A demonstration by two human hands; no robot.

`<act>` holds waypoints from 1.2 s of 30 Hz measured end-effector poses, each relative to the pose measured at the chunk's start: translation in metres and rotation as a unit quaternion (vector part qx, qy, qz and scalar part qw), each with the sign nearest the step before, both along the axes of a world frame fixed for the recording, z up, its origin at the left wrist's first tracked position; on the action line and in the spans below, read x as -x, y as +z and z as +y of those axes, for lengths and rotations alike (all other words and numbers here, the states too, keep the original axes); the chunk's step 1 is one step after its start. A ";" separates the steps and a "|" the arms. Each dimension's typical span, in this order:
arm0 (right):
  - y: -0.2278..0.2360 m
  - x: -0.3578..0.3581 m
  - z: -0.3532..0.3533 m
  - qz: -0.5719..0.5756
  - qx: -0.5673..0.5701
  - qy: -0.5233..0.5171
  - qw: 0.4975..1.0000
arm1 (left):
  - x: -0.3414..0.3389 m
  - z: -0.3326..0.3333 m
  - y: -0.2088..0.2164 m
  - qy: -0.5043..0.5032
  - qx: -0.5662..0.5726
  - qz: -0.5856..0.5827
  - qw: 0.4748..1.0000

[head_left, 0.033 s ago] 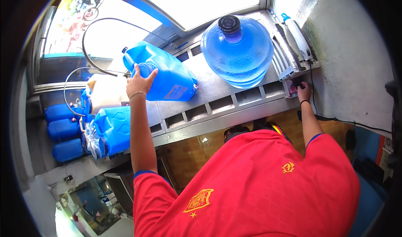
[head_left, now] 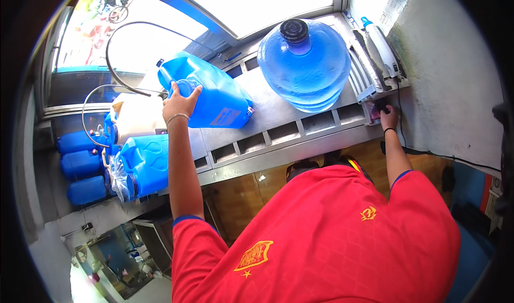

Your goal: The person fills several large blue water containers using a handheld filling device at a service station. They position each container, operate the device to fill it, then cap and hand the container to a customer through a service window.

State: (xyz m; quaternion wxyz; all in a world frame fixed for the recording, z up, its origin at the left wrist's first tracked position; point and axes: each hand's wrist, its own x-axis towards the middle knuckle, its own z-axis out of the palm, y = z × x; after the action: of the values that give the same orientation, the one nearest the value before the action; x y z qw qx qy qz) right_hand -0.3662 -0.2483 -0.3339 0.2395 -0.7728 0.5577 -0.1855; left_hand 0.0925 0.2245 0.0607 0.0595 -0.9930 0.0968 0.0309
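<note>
I see my left hand (head_left: 179, 103) laid against the near end of a blue jerrycan (head_left: 209, 91) that lies on its side on the steel counter (head_left: 278, 118), fingers spread wide over its shoulder, pressing it and not closed round it. To the right of that jerrycan stands a big round blue water bottle (head_left: 305, 62) with a dark cap, apart from it. My right hand (head_left: 388, 118) is at the counter's far right corner, beyond the bottle, fingers curled on a small dark thing there; I cannot tell what it is. To the left of the jerrycan sit a white container (head_left: 139, 118) and another blue jerrycan (head_left: 144, 163), with a black hose (head_left: 115, 35) looping above.
</note>
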 end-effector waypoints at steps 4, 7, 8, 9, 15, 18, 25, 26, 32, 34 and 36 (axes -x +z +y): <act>0.012 -0.004 0.005 0.093 -0.051 0.004 0.994 | 0.002 -0.017 0.007 0.068 -0.036 0.022 0.997; 0.020 -0.003 0.005 0.126 -0.064 0.017 0.990 | -0.003 -0.032 0.011 0.113 -0.058 0.066 0.990; 0.021 -0.002 0.004 0.130 -0.054 0.028 0.990 | -0.004 -0.036 0.011 0.137 -0.061 0.080 0.985; 0.021 0.000 0.004 0.143 -0.048 0.036 0.988 | -0.004 -0.039 0.009 0.150 -0.072 0.074 0.983; 0.016 0.015 0.000 0.122 0.054 0.082 0.988 | -0.002 -0.006 -0.008 0.080 -0.022 0.031 0.996; 0.006 0.023 -0.010 0.118 -0.065 0.078 0.988 | -0.008 0.025 -0.007 -0.062 0.102 0.017 0.993; -0.035 0.025 -0.033 -0.003 -0.081 0.052 0.995 | -0.025 0.049 0.003 -0.184 0.182 0.056 0.964; -0.040 0.024 -0.034 -0.020 -0.088 0.040 0.995 | -0.023 0.048 0.001 -0.187 0.189 0.067 0.962; -0.051 0.024 -0.038 -0.087 -0.146 0.003 0.985 | -0.012 0.044 -0.010 -0.182 0.166 0.006 0.969; -0.050 0.024 -0.038 -0.092 -0.133 -0.007 0.987 | -0.007 0.040 -0.013 -0.161 0.139 -0.018 0.977; -0.047 0.024 -0.037 -0.144 -0.129 -0.027 0.981 | -0.001 0.033 -0.017 -0.121 0.107 -0.038 0.986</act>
State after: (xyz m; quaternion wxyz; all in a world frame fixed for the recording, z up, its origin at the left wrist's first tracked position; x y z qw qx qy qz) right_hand -0.3900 -0.2850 -0.3811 0.4104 -0.6852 0.5570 -0.2277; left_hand 0.0938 0.2571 0.0440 -0.0406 -0.9751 0.2165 -0.0245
